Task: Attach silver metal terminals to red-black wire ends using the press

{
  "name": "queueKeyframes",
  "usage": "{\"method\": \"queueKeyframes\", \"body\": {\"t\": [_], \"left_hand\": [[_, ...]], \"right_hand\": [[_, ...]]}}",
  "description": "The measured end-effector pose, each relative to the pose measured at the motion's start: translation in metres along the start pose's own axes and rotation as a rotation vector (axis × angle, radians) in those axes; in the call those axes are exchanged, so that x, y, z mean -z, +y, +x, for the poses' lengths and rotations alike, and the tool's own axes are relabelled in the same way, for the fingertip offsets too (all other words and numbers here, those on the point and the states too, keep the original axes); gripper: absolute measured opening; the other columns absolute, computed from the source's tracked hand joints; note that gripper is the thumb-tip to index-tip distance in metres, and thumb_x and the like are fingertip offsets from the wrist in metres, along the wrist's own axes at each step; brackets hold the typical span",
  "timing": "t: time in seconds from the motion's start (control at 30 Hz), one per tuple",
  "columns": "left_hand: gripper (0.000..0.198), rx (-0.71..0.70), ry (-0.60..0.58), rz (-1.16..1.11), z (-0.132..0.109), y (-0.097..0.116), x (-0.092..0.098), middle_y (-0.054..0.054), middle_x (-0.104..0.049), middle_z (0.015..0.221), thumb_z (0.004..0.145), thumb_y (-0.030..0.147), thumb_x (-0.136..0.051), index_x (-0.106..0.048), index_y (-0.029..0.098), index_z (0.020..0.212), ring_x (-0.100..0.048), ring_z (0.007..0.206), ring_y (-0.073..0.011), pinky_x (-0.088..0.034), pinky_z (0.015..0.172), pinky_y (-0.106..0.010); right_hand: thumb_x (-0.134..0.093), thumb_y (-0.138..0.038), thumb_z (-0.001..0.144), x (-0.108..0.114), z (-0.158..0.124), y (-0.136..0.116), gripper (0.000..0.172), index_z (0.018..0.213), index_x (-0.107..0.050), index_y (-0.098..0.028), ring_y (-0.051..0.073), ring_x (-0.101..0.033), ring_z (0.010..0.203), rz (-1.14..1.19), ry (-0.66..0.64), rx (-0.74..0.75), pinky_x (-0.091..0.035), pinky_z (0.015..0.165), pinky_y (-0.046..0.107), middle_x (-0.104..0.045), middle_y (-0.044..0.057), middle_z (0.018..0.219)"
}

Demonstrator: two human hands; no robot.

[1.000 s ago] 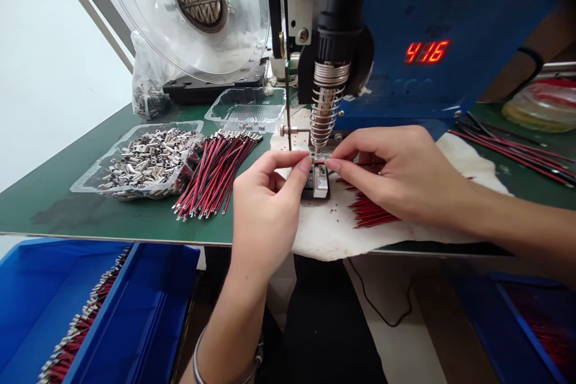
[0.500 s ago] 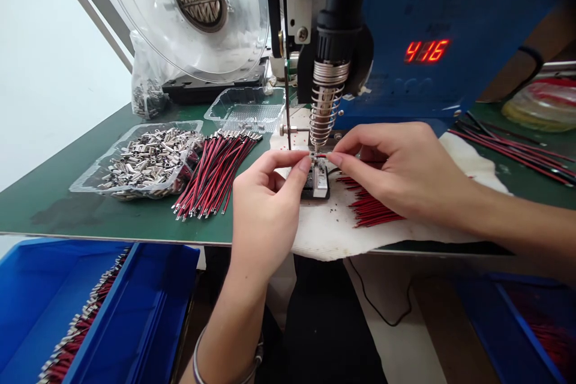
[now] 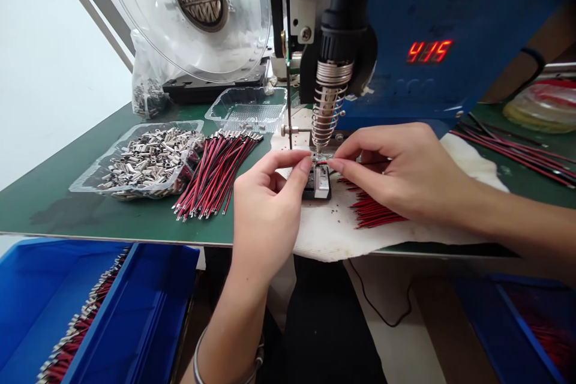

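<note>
My left hand (image 3: 272,207) is closed in a pinch at the left side of a small metal fixture (image 3: 321,183); what lies between its thumb and index fingertip is hidden. From the right, my right hand (image 3: 396,168) pinches a thin red-and-black wire (image 3: 322,163), whose end points toward the left fingertips over the fixture. Directly above stands the soldering iron (image 3: 327,102), wrapped in a coil spring, its tip close to the wire end. Beneath my right hand lies a bundle of red-and-black wires (image 3: 375,207) on a white cloth (image 3: 333,240).
Left on the green table (image 3: 58,192) are a clear tray (image 3: 83,183) of metal connectors, a pile of wired connectors (image 3: 216,174) and another clear tray (image 3: 225,102). A blue machine (image 3: 405,96) with a red display stands behind. Blue bins (image 3: 148,300) sit below the table edge.
My right hand has lowered the wire end slightly, away from the iron's tip. My left hand keeps its pinch by the fixture. The red display went from 416 to 415.
</note>
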State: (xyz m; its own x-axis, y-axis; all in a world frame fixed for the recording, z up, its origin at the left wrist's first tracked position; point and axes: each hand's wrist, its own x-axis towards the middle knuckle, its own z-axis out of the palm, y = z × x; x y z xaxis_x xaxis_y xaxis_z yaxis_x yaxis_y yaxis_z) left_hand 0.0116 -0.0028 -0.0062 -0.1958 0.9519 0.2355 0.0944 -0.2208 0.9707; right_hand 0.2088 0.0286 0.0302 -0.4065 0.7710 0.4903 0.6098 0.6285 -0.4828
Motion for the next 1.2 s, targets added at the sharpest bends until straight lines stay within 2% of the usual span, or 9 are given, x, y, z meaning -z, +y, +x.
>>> {"method": "queueKeyframes", "body": {"t": [0.33,0.57,0.7,1.0,1.2], "left_hand": [[0.015,0.014,-0.031,0.028,0.0002,0.0016,0.0009,-0.003,-0.08,0.085,0.097,0.039,-0.088,-0.089,0.024,0.095,-0.067,0.071,-0.0144,-0.045,0.056,-0.024],[0.016,0.017,-0.02,0.023,0.0006,0.0014,-0.0001,-0.004,-0.079,0.083,0.096,0.039,-0.089,-0.089,0.023,0.097,-0.067,0.07,-0.0155,-0.046,0.056,-0.025],[0.016,-0.002,-0.012,0.022,0.0008,0.0004,-0.0004,-0.004,-0.081,0.086,0.096,0.041,-0.089,-0.091,0.025,0.097,-0.066,0.07,-0.0151,-0.044,0.055,-0.024],[0.015,0.006,0.016,0.007,0.0007,0.0006,-0.0019,-0.004,-0.082,0.084,0.093,0.038,-0.092,-0.092,0.024,0.095,-0.068,0.07,-0.0156,-0.044,0.055,-0.024],[0.016,0.0,0.016,0.012,0.0,0.0008,-0.0018,-0.004,-0.081,0.084,0.096,0.041,-0.09,-0.092,0.025,0.097,-0.067,0.07,-0.0154,-0.043,0.055,-0.025]], "right_hand": [[-0.073,-0.028,0.101,-0.0014,-0.0009,0.0012,0.02,0.082,-0.079,-0.025,0.016,-0.06,0.055,0.015,0.015,0.008,-0.049,0.063,0.034,-0.077,-0.001,0.07],[-0.074,-0.029,0.1,-0.0014,-0.0009,0.0013,0.018,0.083,-0.079,-0.025,0.016,-0.059,0.054,0.006,0.029,-0.015,-0.045,0.059,0.034,-0.077,-0.001,0.069],[-0.075,-0.029,0.101,-0.0013,-0.0015,0.0009,0.019,0.083,-0.079,-0.025,0.015,-0.059,0.053,0.018,0.024,-0.024,-0.048,0.062,0.034,-0.075,-0.002,0.067],[-0.075,-0.029,0.101,-0.0016,-0.0019,0.0,0.019,0.083,-0.079,-0.025,0.014,-0.053,0.048,0.025,0.014,-0.067,-0.046,0.058,0.033,-0.07,-0.004,0.06],[-0.075,-0.028,0.104,-0.0016,-0.0026,-0.0002,0.02,0.085,-0.079,-0.025,0.015,-0.058,0.049,0.023,0.0,-0.067,-0.047,0.061,0.034,-0.071,-0.004,0.062]]}}
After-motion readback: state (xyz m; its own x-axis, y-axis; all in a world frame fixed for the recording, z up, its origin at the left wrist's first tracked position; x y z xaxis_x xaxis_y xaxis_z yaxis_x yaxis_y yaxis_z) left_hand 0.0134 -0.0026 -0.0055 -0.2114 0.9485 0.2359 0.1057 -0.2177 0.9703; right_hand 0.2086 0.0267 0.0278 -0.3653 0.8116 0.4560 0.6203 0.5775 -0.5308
